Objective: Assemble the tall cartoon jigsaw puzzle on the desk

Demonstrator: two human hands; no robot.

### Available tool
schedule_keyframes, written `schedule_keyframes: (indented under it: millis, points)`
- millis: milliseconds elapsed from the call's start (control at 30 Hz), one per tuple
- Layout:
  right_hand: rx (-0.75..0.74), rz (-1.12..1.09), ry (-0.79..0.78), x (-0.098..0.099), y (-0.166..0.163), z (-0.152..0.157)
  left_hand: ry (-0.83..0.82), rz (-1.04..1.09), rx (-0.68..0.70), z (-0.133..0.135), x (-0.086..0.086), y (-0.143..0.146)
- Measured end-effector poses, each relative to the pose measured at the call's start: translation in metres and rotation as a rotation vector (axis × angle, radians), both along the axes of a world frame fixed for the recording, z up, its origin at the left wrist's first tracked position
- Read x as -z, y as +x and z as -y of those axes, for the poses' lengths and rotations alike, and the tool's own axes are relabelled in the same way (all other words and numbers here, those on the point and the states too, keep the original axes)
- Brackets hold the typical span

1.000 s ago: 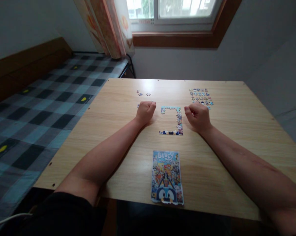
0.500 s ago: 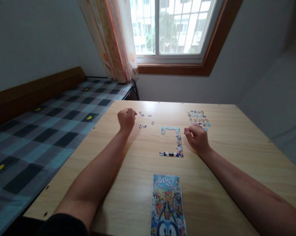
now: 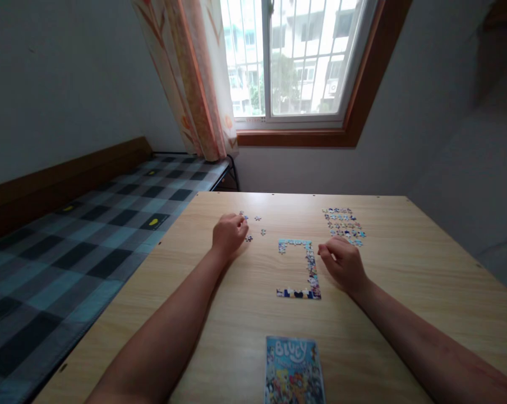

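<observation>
My left hand (image 3: 230,233) is over the left group of loose puzzle pieces (image 3: 258,218), fingers curled and pressed together. Whether a piece is under or between its fingertips is hidden. One dark piece (image 3: 249,238) lies right beside it. A partly joined puzzle frame (image 3: 311,264) lies flat in the middle, its top, right and bottom edges linked and its left side open. My right hand (image 3: 341,261) rests closed on the table just right of the frame, with nothing visible in it. Beyond it, more loose pieces (image 3: 344,225) lie in several rows.
A Bluey picture box or sheet (image 3: 293,370) lies at the near edge of the wooden table (image 3: 236,336). A bed with a checked cover (image 3: 110,224) stands to the left. Behind are a curtain (image 3: 198,84) and a barred window (image 3: 304,73).
My left hand has moved right and nearer, now covering some of the loose pieces. My right hand stays closed beside the frame. The view has tilted upward.
</observation>
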State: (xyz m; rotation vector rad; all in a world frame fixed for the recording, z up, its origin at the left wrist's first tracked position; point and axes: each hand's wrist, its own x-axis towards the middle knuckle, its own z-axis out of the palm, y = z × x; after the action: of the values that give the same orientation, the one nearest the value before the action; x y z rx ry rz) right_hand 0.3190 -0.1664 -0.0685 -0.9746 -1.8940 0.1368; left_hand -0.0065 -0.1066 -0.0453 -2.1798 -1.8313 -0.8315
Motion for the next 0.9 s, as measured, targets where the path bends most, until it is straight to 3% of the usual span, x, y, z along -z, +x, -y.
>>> schedule_keyframes:
  millis: [100, 233, 667, 900]
  points:
    - [0.001, -0.007, 0.0, 0.001, 0.0, 0.0, -0.059, -0.136, 0.162, 0.005, 0.003, 0.011]
    - [-0.007, -0.008, -0.006, 0.0, -0.001, -0.001, -0.119, -0.265, 0.215, 0.009, 0.009, 0.021]
    - [0.025, 0.068, 0.01, 0.001, -0.001, -0.005, -0.162, -0.292, 0.239, 0.021, -0.013, 0.033]
    - [0.054, 0.082, 0.016, 0.001, -0.001, -0.007, -0.212, -0.368, 0.286, 0.014, -0.02, 0.025]
